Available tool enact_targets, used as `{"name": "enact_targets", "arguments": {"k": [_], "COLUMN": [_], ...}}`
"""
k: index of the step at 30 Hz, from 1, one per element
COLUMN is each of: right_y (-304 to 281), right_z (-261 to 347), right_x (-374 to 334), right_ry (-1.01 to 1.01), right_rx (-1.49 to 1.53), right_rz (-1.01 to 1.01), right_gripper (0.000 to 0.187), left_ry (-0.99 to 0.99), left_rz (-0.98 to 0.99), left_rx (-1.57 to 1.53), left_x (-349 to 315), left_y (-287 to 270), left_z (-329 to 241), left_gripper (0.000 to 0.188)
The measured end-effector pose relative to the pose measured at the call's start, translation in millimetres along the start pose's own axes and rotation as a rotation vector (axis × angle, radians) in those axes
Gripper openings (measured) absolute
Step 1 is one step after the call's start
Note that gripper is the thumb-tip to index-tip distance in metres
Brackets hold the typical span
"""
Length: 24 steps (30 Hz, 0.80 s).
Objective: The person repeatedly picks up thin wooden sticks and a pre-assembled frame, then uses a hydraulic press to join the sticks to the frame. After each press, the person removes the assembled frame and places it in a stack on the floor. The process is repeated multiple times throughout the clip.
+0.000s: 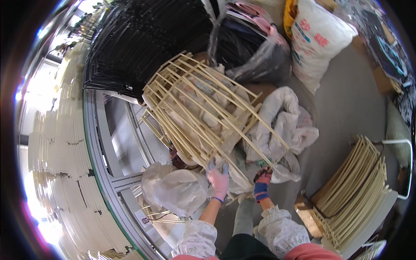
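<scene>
A loose pile of slim cream-coloured rectangular frames lies in front of me, over whitish plastic sacks. My left hand, in a pink glove with grey fingertips, is closed on the near edge of one cream frame, its fingertips partly hidden among the bars. To its right, my right hand, in a pink and blue glove with dark patches, has its fingers curled round the near right end of a cream frame. Both forearms wear pale patterned sleeves.
On the left, a rack edges a tall stack of cream strips. Black frames are stacked behind. A black bag and white sack stand at the back. More cream frames lean at right; crumpled clear plastic lies near my left hand.
</scene>
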State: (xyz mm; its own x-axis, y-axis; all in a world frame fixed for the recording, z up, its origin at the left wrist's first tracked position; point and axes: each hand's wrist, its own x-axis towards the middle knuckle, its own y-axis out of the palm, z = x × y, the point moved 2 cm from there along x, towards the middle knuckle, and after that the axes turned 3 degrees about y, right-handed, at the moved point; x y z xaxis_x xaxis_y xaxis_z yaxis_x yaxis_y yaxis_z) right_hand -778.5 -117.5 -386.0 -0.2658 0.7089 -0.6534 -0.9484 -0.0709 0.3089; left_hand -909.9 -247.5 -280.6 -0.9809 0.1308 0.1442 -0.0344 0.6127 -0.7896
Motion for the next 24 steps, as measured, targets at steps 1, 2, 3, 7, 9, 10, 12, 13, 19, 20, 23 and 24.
{"name": "enact_targets", "arguments": {"k": [1, 2, 3, 7, 9, 10, 12, 13, 19, 20, 23, 24], "right_y": [2, 6, 8, 16, 27, 37, 61, 81, 213, 222, 220, 220], "right_z": [4, 9, 14, 27, 27, 22, 12, 9, -14, -10, 23, 37], "right_x": [0, 0, 0, 12, 24, 32, 45, 47, 46, 54, 89, 101], "right_ry": [0.027, -0.029, -0.080, -0.298, -0.339, -0.253, -0.011, 0.068, -0.015, 0.064, 0.041, -0.193], "right_rx": [0.018, 0.028, 0.034, 0.005, 0.021, -0.030, -0.097, 0.168, 0.152, -0.115, -1.036, -1.362], "right_rz": [-0.028, 0.021, 0.055, 0.133, 0.201, 0.232, 0.235, 0.449, 0.657, 0.656, 0.644, 0.593], "right_gripper": [0.014, 0.012, 0.012, 0.010, 0.012, 0.011, 0.010, 0.010, 0.024, 0.028, 0.055, 0.071], "left_ry": [-0.133, -0.264, -0.442, -0.657, -0.684, -0.603, -0.538, -0.482, -0.274, -0.297, -0.388, -0.419], "left_rz": [0.092, 0.192, 0.186, 0.099, 0.033, -0.006, 0.004, -0.016, -0.244, -0.236, -0.206, -0.181], "left_rx": [-0.141, -0.286, -0.411, -0.666, -0.693, -0.559, -0.338, -0.268, -0.047, -0.054, -0.076, -0.085], "left_x": [23, 37, 41, 40, 46, 53, 93, 118, 254, 267, 284, 285], "left_y": [22, 41, 54, 77, 70, 63, 54, 50, 58, 66, 93, 100], "left_z": [2, 4, 6, 6, 8, 8, 13, 17, 30, 35, 55, 63], "left_gripper": [0.039, 0.037, 0.035, 0.027, 0.023, 0.023, 0.023, 0.023, 0.019, 0.018, 0.016, 0.016]}}
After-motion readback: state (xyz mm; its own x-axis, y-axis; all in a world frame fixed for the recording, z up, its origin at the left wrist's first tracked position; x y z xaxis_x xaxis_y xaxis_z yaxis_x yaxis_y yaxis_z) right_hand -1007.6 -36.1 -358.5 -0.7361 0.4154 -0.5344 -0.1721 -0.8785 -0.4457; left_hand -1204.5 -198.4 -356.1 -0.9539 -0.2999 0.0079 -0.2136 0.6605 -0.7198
